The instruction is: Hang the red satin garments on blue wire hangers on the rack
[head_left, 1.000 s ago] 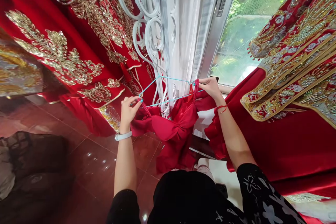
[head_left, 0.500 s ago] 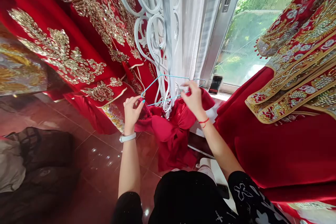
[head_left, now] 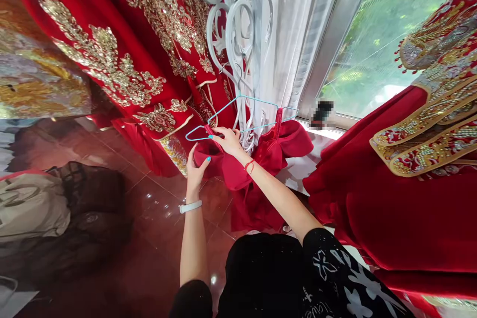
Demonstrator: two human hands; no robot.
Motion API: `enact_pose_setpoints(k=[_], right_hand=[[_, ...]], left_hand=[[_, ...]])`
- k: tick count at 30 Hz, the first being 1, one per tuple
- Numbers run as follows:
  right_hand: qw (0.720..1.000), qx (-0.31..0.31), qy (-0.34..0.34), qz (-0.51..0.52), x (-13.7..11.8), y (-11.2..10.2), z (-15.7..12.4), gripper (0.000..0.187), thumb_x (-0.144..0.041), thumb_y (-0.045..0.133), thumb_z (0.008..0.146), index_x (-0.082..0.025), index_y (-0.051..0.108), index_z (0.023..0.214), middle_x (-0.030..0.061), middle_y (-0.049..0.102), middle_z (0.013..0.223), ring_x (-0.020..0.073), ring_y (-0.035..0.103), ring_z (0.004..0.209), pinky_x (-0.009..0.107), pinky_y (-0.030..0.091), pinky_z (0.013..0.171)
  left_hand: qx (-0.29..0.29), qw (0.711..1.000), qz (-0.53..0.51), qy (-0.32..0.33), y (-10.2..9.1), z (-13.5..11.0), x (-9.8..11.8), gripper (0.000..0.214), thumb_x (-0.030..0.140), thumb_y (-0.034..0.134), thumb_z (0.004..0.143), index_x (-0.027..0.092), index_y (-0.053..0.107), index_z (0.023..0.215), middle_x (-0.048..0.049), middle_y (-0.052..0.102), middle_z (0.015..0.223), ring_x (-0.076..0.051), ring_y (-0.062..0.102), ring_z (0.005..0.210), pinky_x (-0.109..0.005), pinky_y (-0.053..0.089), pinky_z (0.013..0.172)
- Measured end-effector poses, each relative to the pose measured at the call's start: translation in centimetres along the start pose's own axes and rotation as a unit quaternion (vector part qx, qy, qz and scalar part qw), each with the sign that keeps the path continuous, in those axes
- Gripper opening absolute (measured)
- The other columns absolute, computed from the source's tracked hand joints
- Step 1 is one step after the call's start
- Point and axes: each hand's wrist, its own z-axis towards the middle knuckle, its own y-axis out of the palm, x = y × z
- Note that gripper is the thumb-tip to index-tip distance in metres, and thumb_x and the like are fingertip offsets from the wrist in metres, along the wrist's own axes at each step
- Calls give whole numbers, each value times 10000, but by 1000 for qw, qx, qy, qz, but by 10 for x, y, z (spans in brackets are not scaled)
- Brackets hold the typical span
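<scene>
A plain red satin dress (head_left: 261, 169) hangs from a thin light-blue wire hanger (head_left: 238, 109) in front of a white scrolled metal rack (head_left: 238, 35). Its right strap sits over the hanger's right end. My left hand (head_left: 197, 169) grips the red fabric at the dress's left shoulder, just under the hanger's left end. My right hand (head_left: 228, 140) has crossed over to the same end and pinches the thin left strap at the hanger's wire. Both hands are closed on the dress.
Red gowns with heavy gold embroidery hang to the left (head_left: 122, 59) and right (head_left: 410, 159). A window (head_left: 376, 44) with white curtain (head_left: 290, 35) is behind. A dark bag (head_left: 85, 223) lies on the glossy red tile floor (head_left: 156, 218) at left.
My right hand left the hanger's right end and moved left across the dress to its left end, beside my left hand. The camera view shifted rightward and down.
</scene>
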Motion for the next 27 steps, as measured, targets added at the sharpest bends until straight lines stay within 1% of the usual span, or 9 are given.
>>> enact_pose_setpoints(k=[2,5,9,12,15,19,21,23,27], right_hand=[[1000,19,1,7,2,1,-1,219,-311,659,959,-265,771,1142,35,753,1257,238,659,1164,474,299,1146],[999,49,9,12,4,2,-5,174,-342,676,949,-275,792,1061,13,781,1180,220,677,1113,432,320,1107],[998,57,12,19,3,2,-9,148,-329,677,949,-275,808,992,-4,795,1103,201,682,1057,389,326,1056],[997,68,15,26,1,3,-10,148,-324,675,950,-275,813,971,-10,795,1066,193,675,1038,374,319,1030],[996,82,23,25,2,4,-10,151,-324,673,950,-283,817,971,-12,792,1055,190,672,1021,367,319,1013],[996,82,26,24,5,3,-10,145,-332,689,941,-280,817,986,-12,794,1060,189,678,1018,362,330,1009],[997,71,21,23,5,2,-11,143,-341,691,939,-290,816,986,-16,795,1092,193,682,1045,370,331,1027],[998,61,17,24,4,1,-12,141,-347,690,938,-298,815,982,-16,796,1112,200,688,1071,388,328,1056],[998,53,21,28,0,-1,-13,134,-294,694,928,-290,818,980,7,801,1126,224,694,1133,425,335,1101]], left_hand=[[-8,1000,20,20,4,4,6,742,567,839,685,237,616,1311,-120,670,1345,-295,634,1272,-467,487,1138],[-6,999,37,39,8,9,14,627,584,809,714,206,665,1193,-106,725,1206,-277,686,1147,-462,519,1092],[36,999,10,17,10,13,16,543,609,799,698,184,694,1018,-77,744,995,-243,711,946,-435,585,957],[46,999,-27,5,10,14,15,525,602,809,680,179,697,972,-72,739,966,-223,702,896,-406,593,907],[52,997,-49,-9,4,14,12,537,592,824,661,184,693,985,-65,733,974,-206,691,882,-381,587,888],[97,994,-40,-17,-13,19,15,585,658,811,620,184,660,926,-28,688,857,-181,651,785,-342,577,796],[80,996,25,21,-22,26,27,541,664,784,652,188,654,874,-10,659,802,-176,619,749,-330,562,763],[34,990,116,78,-25,37,48,455,626,759,711,197,654,823,0,647,772,-176,593,736,-325,548,768],[-99,951,245,161,-9,63,93,346,556,716,794,214,695,834,-4,686,790,-202,607,768,-331,542,815]])
